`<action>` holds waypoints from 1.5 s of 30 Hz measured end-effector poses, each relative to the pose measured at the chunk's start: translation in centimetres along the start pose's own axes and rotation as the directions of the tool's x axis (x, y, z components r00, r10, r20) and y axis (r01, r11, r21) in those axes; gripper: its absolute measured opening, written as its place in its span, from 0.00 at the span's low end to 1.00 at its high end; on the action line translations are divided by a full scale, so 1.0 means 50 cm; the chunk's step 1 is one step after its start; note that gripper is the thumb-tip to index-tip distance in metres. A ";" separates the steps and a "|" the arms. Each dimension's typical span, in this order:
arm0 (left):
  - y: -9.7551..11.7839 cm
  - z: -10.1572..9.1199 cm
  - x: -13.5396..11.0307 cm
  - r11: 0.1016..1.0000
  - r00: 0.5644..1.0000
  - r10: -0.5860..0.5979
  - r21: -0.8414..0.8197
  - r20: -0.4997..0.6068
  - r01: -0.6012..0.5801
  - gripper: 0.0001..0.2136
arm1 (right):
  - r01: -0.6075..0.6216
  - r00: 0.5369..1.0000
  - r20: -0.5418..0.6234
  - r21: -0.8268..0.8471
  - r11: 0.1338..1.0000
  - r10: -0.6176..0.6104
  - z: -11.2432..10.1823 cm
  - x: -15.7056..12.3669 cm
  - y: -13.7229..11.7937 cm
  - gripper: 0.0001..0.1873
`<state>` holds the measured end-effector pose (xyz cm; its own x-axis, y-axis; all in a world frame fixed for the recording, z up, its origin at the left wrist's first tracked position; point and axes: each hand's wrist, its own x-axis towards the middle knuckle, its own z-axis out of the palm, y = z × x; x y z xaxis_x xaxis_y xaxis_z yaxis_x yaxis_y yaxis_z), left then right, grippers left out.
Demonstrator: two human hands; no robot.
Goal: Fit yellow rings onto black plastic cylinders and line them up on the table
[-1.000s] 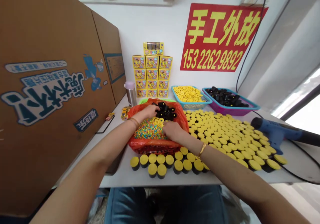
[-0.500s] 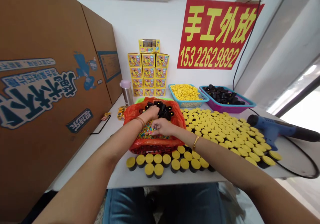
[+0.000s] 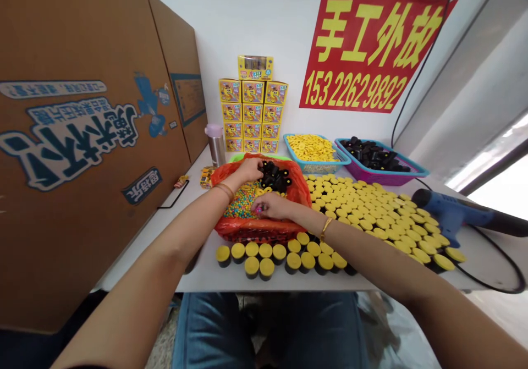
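A basket lined with an orange plastic bag (image 3: 247, 229) stands in front of me, holding small multicoloured candies (image 3: 240, 205) and a pile of black cups (image 3: 275, 175) at its far side. My left hand (image 3: 248, 169) reaches over the candies to the black cups, fingers curled on one. My right hand (image 3: 274, 206) rests on the candies with fingers pinched together, some beads under the fingertips. Both wrists wear thin gold bangles.
Several yellow-capped black cups (image 3: 264, 254) line the table's front edge and fill the right side (image 3: 371, 209). A blue tray of yellow lids (image 3: 313, 150), a purple tray of black cups (image 3: 377, 160), a blue tool (image 3: 451, 210), a steel flask (image 3: 215, 144), stacked yellow boxes (image 3: 252, 113) and big cartons (image 3: 82, 132) surround it.
My right hand slid from the yellow lids in the middle of the basket toward me onto the candies. My left hand stayed at the black cups. The view shifted slightly.
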<state>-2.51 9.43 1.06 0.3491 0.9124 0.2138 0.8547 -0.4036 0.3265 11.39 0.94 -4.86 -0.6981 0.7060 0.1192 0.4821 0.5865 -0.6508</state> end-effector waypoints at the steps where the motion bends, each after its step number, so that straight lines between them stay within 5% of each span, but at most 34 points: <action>1: -0.004 -0.006 -0.004 0.997 0.999 -0.014 -0.071 -0.046 0.011 0.16 | -0.019 0.998 -0.061 0.017 1.000 0.020 -0.002 -0.002 -0.002 0.10; 4: -0.013 -0.014 -0.022 0.932 0.981 -0.119 -0.359 -0.152 0.057 0.13 | -0.022 0.985 -0.169 0.043 0.999 0.029 -0.010 -0.008 -0.010 0.07; 7: -0.013 -0.017 -0.053 0.791 0.966 -0.224 -0.604 -0.126 0.104 0.09 | -0.024 0.993 -0.118 -0.056 0.998 0.017 -0.019 -0.014 -0.021 0.02; 14: 0.011 -0.023 -0.135 0.129 0.944 -0.302 -0.975 0.135 0.181 0.06 | -0.177 0.983 -0.128 -0.490 0.854 0.131 -0.030 -0.028 -0.047 0.04; 16: 0.013 -0.020 -0.147 0.055 0.930 -0.300 -0.970 0.211 0.238 0.11 | -0.163 0.986 -0.096 -0.501 0.850 0.133 -0.028 -0.030 -0.049 0.04; 19: 0.010 -0.006 -0.151 0.179 0.921 -0.341 -0.949 0.188 0.259 0.13 | -0.172 0.985 -0.109 -0.473 0.864 0.137 -0.026 -0.030 -0.049 0.02; 22: 0.004 0.010 -0.150 0.392 0.941 -0.336 -0.914 -0.036 0.105 0.13 | -0.166 0.985 -0.099 -0.359 0.918 0.139 -0.025 -0.029 -0.051 0.02; 24: 0.003 0.014 -0.150 0.444 0.942 -0.318 -0.895 -0.110 0.046 0.14 | -0.158 0.987 -0.089 -0.319 0.935 0.137 -0.026 -0.029 -0.053 0.02; 29: 0.011 0.005 -0.158 0.288 0.923 -0.381 -0.955 -0.049 0.069 0.12 | -0.264 0.964 -0.109 -0.459 0.848 0.241 -0.030 -0.033 -0.058 0.08; 33: 0.010 -0.003 -0.163 0.186 0.934 -0.357 -0.977 0.032 0.104 0.10 | -0.241 0.958 0.000 -0.549 0.800 0.288 -0.032 -0.033 -0.059 0.03; 35: 0.007 -0.005 -0.165 0.297 0.956 -0.294 -0.952 -0.012 0.080 0.14 | -0.209 0.962 0.009 -0.616 0.759 0.272 -0.029 -0.028 -0.061 0.08; 38: 0.008 -0.007 -0.174 0.727 0.971 -0.175 -0.686 -0.165 0.014 0.17 | -0.189 0.962 0.011 -0.696 0.693 0.274 -0.023 -0.017 -0.067 0.14; 40: 0.017 -0.008 -0.181 0.909 0.973 -0.081 -0.417 -0.214 -0.016 0.14 | -0.142 0.960 0.074 -0.704 0.696 0.270 -0.020 -0.010 -0.068 0.15; 45: 0.047 -0.009 -0.193 0.988 0.958 0.009 -0.143 -0.288 -0.052 0.08 | 0.019 0.978 0.190 -0.477 0.879 0.082 -0.024 -0.009 -0.049 0.10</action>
<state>-4.02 -0.38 0.16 0.2311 0.8502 0.4730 0.7718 -0.4562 0.4430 11.17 -0.35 -2.42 -0.7439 0.6635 -0.0795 0.6630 0.7179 -0.2121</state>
